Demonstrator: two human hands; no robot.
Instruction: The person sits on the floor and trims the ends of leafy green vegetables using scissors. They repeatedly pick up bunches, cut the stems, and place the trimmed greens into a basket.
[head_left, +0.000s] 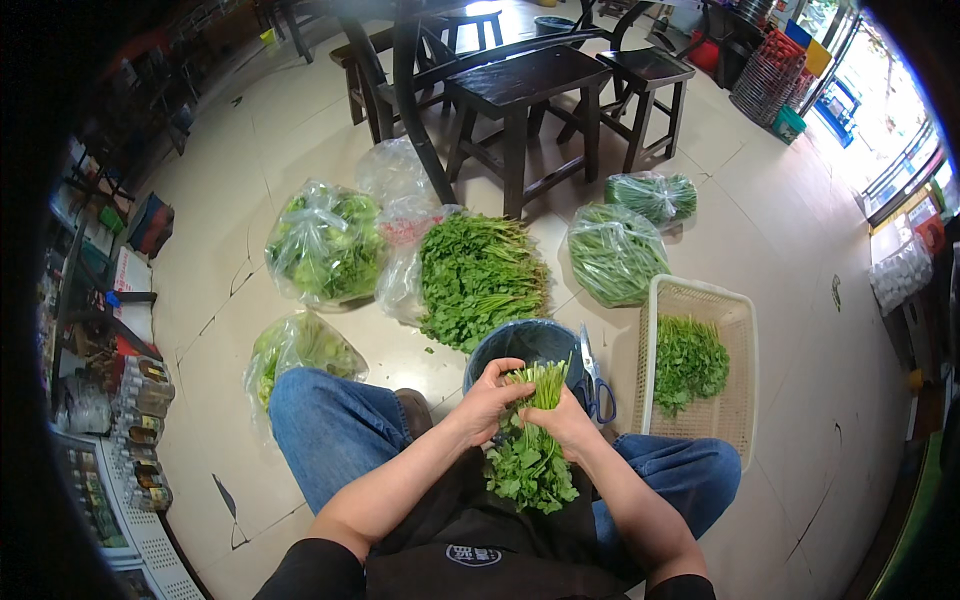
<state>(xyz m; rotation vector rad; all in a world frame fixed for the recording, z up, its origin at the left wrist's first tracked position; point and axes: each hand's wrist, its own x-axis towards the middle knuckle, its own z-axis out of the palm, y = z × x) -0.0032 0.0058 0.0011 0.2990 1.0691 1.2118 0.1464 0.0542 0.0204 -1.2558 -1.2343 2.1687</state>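
Observation:
A bunch of leafy coriander (531, 465) lies over my lap, its leaves toward me and its pale stem ends pointing away. My right hand (561, 424) is wrapped around the stems. On the other side, my left hand (484, 405) has thumb and fingers at the stems near their ends. Just beyond both hands stands a dark bucket with a bag-like liner (517, 337). Scissors with blue handles (592, 382) rest at the bucket's right side, blades pointing away. A cream plastic basket (739, 360) to the right holds more coriander (688, 364).
A large coriander pile (480, 277) lies on the tiled floor beyond the bucket. Bagged greens (326, 244) and a smaller bag (307, 349) sit left; bagged green stalks (615, 251) and another bundle (651, 197) sit right. Dark wooden stools (529, 79) stand behind.

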